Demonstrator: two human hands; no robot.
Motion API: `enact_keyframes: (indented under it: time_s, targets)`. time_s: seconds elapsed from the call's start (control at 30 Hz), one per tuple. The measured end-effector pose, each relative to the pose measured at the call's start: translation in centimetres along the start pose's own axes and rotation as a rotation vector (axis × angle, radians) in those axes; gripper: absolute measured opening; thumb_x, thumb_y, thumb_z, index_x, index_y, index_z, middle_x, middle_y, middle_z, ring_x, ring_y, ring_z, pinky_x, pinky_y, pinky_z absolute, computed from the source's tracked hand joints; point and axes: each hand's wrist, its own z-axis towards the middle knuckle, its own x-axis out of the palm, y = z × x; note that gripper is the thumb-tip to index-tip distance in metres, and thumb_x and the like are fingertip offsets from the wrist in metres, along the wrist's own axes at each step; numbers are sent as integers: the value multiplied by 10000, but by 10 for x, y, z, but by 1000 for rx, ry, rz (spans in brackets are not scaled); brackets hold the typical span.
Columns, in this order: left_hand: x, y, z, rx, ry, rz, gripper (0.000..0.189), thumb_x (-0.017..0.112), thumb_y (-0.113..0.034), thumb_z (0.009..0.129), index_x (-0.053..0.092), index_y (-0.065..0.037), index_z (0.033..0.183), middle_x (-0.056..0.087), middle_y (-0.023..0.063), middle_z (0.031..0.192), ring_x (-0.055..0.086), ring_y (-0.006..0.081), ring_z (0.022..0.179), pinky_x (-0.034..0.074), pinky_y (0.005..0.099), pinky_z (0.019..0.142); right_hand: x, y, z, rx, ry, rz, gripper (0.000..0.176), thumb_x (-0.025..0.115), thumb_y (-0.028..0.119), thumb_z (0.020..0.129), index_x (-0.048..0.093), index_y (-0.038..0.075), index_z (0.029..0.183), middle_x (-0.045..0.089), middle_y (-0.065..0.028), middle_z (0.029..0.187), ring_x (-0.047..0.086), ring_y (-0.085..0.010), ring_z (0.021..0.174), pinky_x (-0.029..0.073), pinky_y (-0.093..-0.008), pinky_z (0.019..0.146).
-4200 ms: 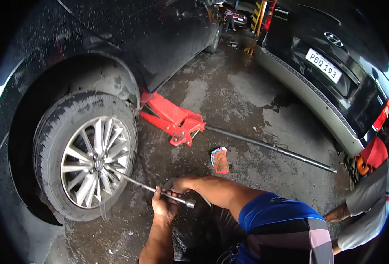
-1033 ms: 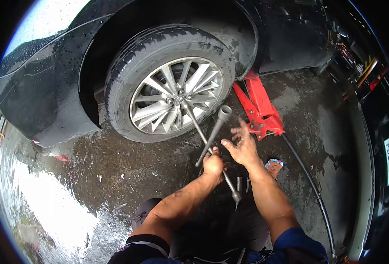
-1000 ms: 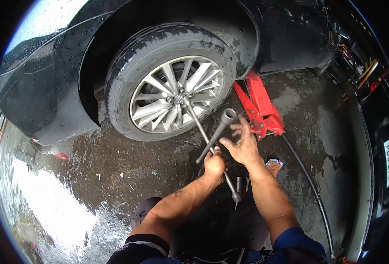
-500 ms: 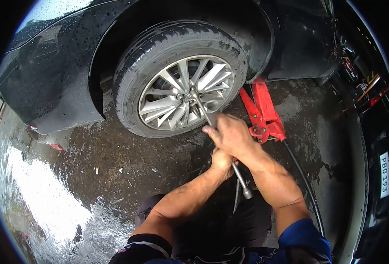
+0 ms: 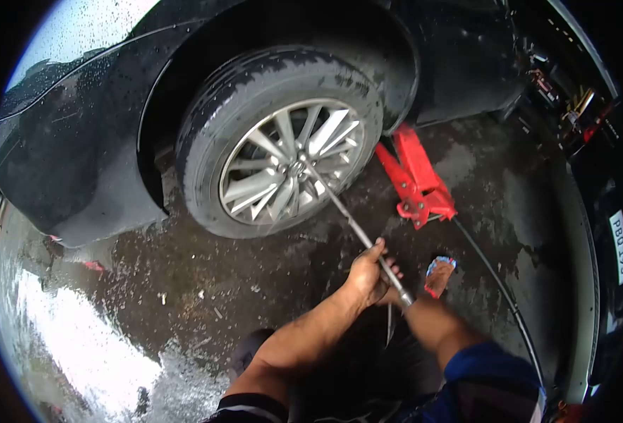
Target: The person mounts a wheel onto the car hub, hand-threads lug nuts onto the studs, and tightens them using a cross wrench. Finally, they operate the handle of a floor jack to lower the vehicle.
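Wet, stained floor (image 5: 205, 264) beneath black car (image 5: 86, 141), hands (image 5: 365, 276) and wrench (image 5: 356, 227)

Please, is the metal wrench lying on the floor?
No, the left hand holds the wrench above the floor, with one end at the wheel's centre.

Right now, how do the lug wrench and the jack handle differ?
The lug wrench is silvery, the jack handle dark. The left hand grips the lug wrench, whose end is at the wheel; no hand holds the jack handle, which runs from the red floor jack. Both are long and slim.
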Motion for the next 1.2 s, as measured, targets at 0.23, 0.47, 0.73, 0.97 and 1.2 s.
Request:
enact_keyframes:
  time_s: [0.23,0.47,0.73,0.97,1.2]
  targets:
    - [-4,-11,16,59,203,-106,334,602,-438,888,528,-112,879,547,56,722,576,239,705,500,434,715,18,-12,5,-155,880,1178,586,359,423,914,471,-17,1285,597,-181,1091,584,-241,994,489,-309,846]
    - [-10,-20,22,110,238,-128,344,610,-448,870,524,-116,864,518,52,724,560,241,706,492,434,735,1,58,-21,-173,91,-995,347,576,324,862,646,23,1019,659,-222,989,638,-339,974,503,-381,812]
    - [-1,-31,22,175,255,-134,350,627,-433,857,518,-102,889,514,61,736,549,242,708,479,421,713,15,115,-55,-291,-129,-771,347,600,299,862,669,-22,971,672,-223,859,669,-311,836,501,-395,741]
    - [-4,-36,22,186,241,-146,330,626,-421,859,538,-103,856,535,46,731,561,233,723,483,412,735,23,151,-63,-408,-176,-702,297,589,266,908,648,-20,851,639,-101,684,600,-171,615,477,-335,600]
    - [-18,-42,20,166,224,-120,274,588,-402,890,543,-134,853,542,20,709,555,213,680,472,400,706,38,187,-65,-535,-306,-683,378,680,340,862,651,-17,981,643,-103,801,598,-160,710,488,-310,642]
